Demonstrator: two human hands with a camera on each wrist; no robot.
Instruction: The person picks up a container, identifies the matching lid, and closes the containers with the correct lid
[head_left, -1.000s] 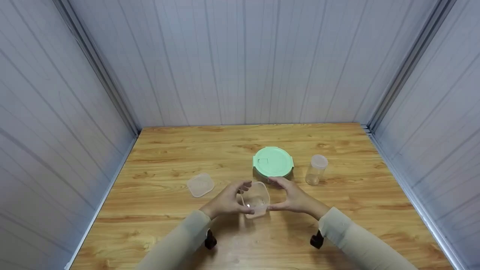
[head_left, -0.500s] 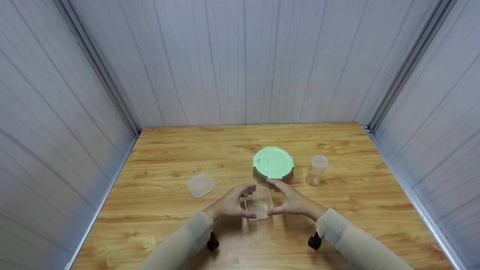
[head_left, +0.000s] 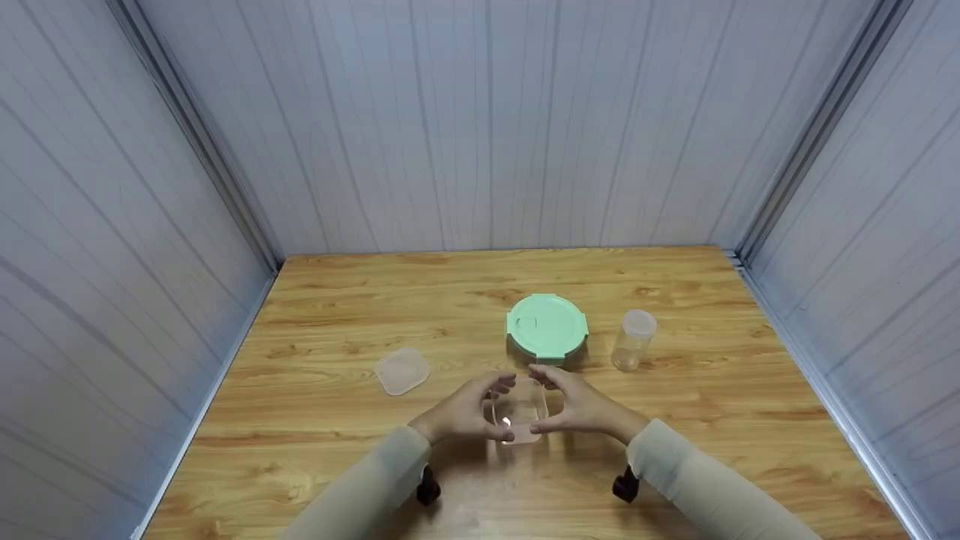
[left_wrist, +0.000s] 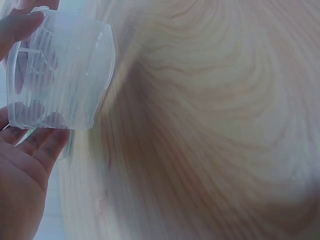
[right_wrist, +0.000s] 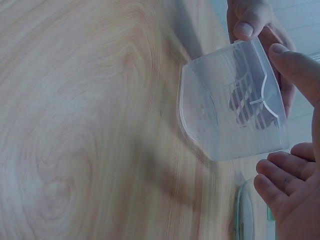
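Note:
A clear square plastic container is between the two hands near the middle of the table. My left hand grips its left side, thumb on the near edge and fingers at the far side; the left wrist view shows the ribbed container close up. My right hand is spread around the other side. In the right wrist view, its fingers are extended and apart from the container, with the thumb close to the rim. Whether the base touches the table cannot be told.
A thin translucent square lid lies to the left. Behind the hands stands a round container with a mint-green clip lid. A clear lidded jar stands to the right. Pale panel walls enclose the wooden table.
Both hands and the container have shifted slightly toward the near edge, the container also a little right. Its tilt has changed. The lid, green-topped container and jar have stayed put.

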